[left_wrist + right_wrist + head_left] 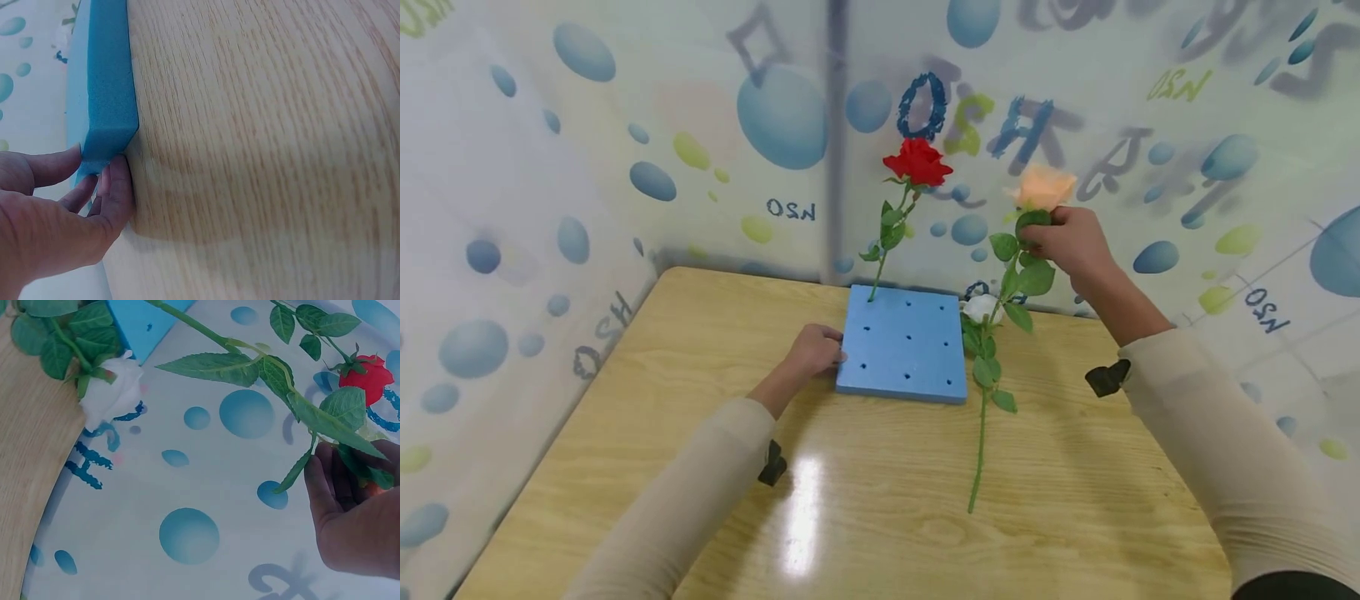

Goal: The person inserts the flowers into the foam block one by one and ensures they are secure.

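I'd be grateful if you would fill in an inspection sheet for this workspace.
Surface: wood-grain table with a glare patch.
Job's things: blue board; red rose leaning in its back-left hole; white rose lying right of the blue board; peach rose held up.
Clutter: nothing seen.
Hands: left hand grips the blue board's left edge; right hand holds the peach rose below its bloom.
Cables: nothing seen.
Surroundings: pale walls printed with bubbles and lettering.

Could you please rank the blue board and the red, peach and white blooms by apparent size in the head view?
1. Blue board
2. Red bloom and peach bloom: too alike to rank
3. White bloom, partly covered
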`<state>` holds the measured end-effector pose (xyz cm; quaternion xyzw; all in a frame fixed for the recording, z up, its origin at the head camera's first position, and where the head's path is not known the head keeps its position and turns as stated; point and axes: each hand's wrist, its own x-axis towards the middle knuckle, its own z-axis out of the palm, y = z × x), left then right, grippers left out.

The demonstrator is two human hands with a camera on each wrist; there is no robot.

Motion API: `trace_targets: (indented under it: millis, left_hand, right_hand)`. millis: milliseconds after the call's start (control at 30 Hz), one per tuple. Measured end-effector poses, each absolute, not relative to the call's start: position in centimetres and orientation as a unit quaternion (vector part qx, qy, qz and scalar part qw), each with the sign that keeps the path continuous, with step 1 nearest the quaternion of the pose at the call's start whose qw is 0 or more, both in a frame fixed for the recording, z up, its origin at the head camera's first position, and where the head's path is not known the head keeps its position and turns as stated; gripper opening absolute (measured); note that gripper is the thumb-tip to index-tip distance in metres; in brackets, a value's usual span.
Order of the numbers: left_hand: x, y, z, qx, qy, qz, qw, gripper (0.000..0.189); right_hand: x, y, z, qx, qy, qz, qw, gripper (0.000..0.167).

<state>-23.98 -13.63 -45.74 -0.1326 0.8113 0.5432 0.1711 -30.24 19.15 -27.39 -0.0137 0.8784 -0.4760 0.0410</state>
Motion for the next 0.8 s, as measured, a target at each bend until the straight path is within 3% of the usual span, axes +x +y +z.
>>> trace_targets:
  millis: [467, 800]
  left_hand:
    - [-24.0, -13.6, -45.7, -0.134, 0.814, 0.539, 0.172, 0.043]
    - [-24.1, -13.7, -46.0, -0.129, 0.812, 0.543, 0.170, 0.043]
  right_hand:
    - [-31.9, 17.0, -27.3, 0.010, 0.841, -0.541, -0.016, 0.050]
    - [-32.8, 14.6, -27.5, 0.013, 0.814, -0.580, -0.017, 0.048]
